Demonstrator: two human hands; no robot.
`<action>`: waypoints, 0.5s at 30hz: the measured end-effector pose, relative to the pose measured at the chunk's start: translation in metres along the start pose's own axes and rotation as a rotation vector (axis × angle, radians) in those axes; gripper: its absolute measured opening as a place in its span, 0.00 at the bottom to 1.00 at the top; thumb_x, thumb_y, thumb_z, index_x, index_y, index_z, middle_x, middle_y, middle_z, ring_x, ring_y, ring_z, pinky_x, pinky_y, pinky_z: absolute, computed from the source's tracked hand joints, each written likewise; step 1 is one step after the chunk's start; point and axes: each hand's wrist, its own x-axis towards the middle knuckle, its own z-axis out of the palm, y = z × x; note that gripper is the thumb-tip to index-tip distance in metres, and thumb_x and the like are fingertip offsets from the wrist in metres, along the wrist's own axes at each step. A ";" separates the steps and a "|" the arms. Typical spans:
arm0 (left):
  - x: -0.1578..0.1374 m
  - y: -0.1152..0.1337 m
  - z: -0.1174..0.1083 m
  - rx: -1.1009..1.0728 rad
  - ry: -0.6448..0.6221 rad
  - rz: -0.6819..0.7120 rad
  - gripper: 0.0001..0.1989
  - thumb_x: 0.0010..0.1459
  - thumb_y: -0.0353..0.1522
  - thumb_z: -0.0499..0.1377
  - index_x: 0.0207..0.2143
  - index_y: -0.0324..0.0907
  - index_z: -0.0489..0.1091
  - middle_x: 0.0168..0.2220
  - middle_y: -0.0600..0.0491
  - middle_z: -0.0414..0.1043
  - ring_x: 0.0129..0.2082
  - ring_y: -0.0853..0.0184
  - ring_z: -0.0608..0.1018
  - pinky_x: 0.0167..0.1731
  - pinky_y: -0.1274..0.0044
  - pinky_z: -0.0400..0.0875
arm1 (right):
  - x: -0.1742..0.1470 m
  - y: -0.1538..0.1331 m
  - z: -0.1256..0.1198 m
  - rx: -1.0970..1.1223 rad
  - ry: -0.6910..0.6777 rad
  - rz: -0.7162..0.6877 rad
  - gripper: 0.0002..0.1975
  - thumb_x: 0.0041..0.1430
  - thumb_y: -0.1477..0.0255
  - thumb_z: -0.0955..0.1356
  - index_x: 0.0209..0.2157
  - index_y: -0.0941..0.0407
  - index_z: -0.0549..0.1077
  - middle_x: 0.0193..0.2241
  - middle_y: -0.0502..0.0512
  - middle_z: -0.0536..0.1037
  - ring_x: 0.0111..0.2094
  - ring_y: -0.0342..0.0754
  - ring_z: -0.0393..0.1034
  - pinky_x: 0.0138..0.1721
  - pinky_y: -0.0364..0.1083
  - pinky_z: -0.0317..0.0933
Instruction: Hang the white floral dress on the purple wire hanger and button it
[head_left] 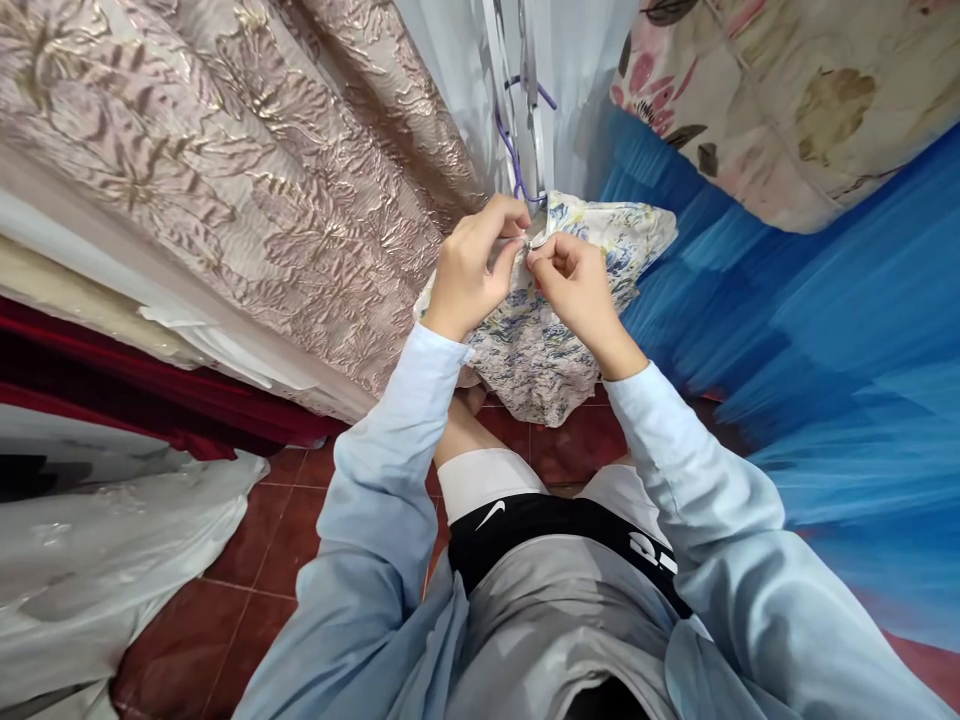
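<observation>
A white garment with a blue and yellow floral print [536, 350] hangs in front of me from a purple hanger [508, 140]. At its neckline, my left hand [480, 260] pinches the edge between thumb and forefinger. Close beside it on the right, my right hand [574, 280] has its fingers closed on the same neckline. The fingertips of both hands nearly meet. Something small and pale lies between them, too small to make out. Below the hands the cloth drapes freely over the floor.
Pink embossed fabric [262, 150] hangs on the left, blue gauzy fabric [825, 350] on the right. Another floral cloth [787, 110] hangs at upper right. A white metal rack [531, 90] stands behind the hanger. Red tiles [247, 580] cover the floor; white sheer fabric [112, 560] lies lower left.
</observation>
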 end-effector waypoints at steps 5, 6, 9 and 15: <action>0.012 0.015 -0.006 0.068 0.307 0.145 0.20 0.65 0.50 0.60 0.40 0.44 0.62 0.39 0.51 0.66 0.42 0.65 0.76 0.47 0.70 0.74 | -0.022 0.027 0.002 -0.151 0.042 0.094 0.13 0.63 0.72 0.68 0.25 0.55 0.64 0.22 0.47 0.63 0.26 0.42 0.61 0.31 0.43 0.59; 0.016 0.014 -0.015 0.070 0.408 0.197 0.21 0.65 0.51 0.60 0.40 0.44 0.60 0.39 0.51 0.64 0.40 0.67 0.75 0.45 0.72 0.75 | -0.035 0.034 0.001 -0.211 0.044 0.144 0.13 0.60 0.74 0.69 0.23 0.54 0.63 0.21 0.47 0.63 0.25 0.43 0.60 0.30 0.44 0.58; 0.023 -0.012 -0.060 0.043 0.654 0.221 0.26 0.61 0.53 0.63 0.42 0.45 0.56 0.40 0.53 0.62 0.41 0.69 0.74 0.47 0.73 0.73 | -0.081 0.050 -0.004 -0.352 0.054 0.319 0.13 0.53 0.75 0.67 0.19 0.54 0.61 0.18 0.47 0.65 0.23 0.43 0.58 0.29 0.44 0.55; -0.038 -0.110 -0.123 -0.314 0.715 -0.180 0.19 0.63 0.41 0.66 0.43 0.44 0.59 0.38 0.59 0.68 0.44 0.73 0.73 0.55 0.72 0.69 | -0.121 0.067 -0.011 -0.310 -0.022 0.398 0.09 0.52 0.71 0.65 0.20 0.54 0.65 0.18 0.47 0.69 0.23 0.43 0.61 0.29 0.43 0.54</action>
